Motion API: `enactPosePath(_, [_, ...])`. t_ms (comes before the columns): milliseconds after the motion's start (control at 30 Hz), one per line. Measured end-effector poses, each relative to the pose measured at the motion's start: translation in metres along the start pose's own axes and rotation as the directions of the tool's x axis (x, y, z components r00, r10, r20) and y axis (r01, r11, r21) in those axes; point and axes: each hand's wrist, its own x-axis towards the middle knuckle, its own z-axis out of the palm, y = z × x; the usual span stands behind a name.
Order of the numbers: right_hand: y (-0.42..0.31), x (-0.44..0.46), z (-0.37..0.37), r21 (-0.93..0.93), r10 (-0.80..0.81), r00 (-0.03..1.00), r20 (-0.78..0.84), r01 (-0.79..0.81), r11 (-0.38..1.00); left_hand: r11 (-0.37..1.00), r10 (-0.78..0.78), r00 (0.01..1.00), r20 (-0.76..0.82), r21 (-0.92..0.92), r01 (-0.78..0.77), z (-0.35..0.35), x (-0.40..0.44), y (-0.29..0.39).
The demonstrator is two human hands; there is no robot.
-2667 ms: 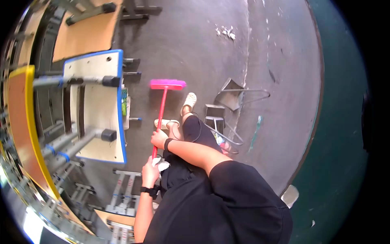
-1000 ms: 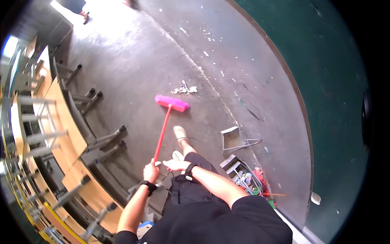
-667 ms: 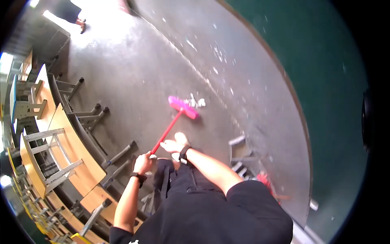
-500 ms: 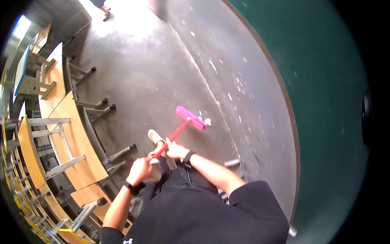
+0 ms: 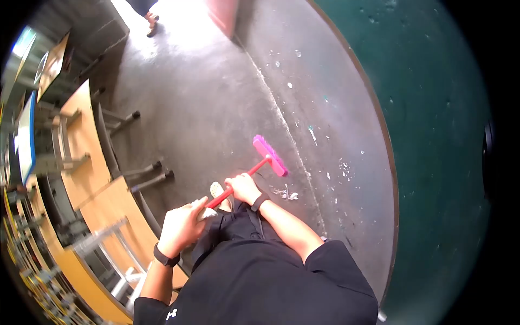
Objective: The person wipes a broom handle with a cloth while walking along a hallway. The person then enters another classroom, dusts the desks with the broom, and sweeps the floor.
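A broom (image 5: 269,156) with a pink head and purple bristles reaches out over the floor ahead of me, its red handle slanting back to my body. My right hand (image 5: 244,188) is wrapped around the handle partway down. Higher up, near the handle's end, my left hand (image 5: 183,225) is closed on it, with a whitish piece showing beside the fingers. A small heap of pale litter (image 5: 286,193) lies on the floor between the broom head and my right forearm, apart from the bristles. One light-coloured shoe (image 5: 218,190) shows past the handle.
Wooden-topped desks (image 5: 86,146) with metal legs line the left side, some stacked upside down. A dark green board (image 5: 428,162) runs along the wall on the right. White scraps dot the grey floor (image 5: 189,103). Another person's foot (image 5: 151,24) shows at the top, near a pink panel (image 5: 223,16).
The desks and floor have slid down in view. The broom head now sits slightly farther right, and the litter that was beside it lies nearer me. Both hands keep hold of the handle.
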Motion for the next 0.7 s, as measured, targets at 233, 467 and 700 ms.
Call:
enactPosePath(233, [0.044, 0.166, -0.063, 0.077, 0.043, 0.988, -0.15, -0.032, 0.997, 0.989, 0.106, 0.989, -0.102, -0.089, -0.115, -0.101, 0.16, -0.034])
enactPosePath(467, [0.09, 0.322, -0.157, 0.155, 0.139, 0.99, -0.012, -0.136, 0.979, 0.944, 0.082, 0.988, -0.135, -0.308, -0.12, -0.191, 0.325, -0.045])
enactPosePath(700, [0.116, 0.439, -0.242, 0.111, 0.124, 0.975, -0.182, -0.105, 0.988, 0.853, 0.08, 0.971, -0.225, -0.488, -0.183, -0.272, 0.428, -0.08])
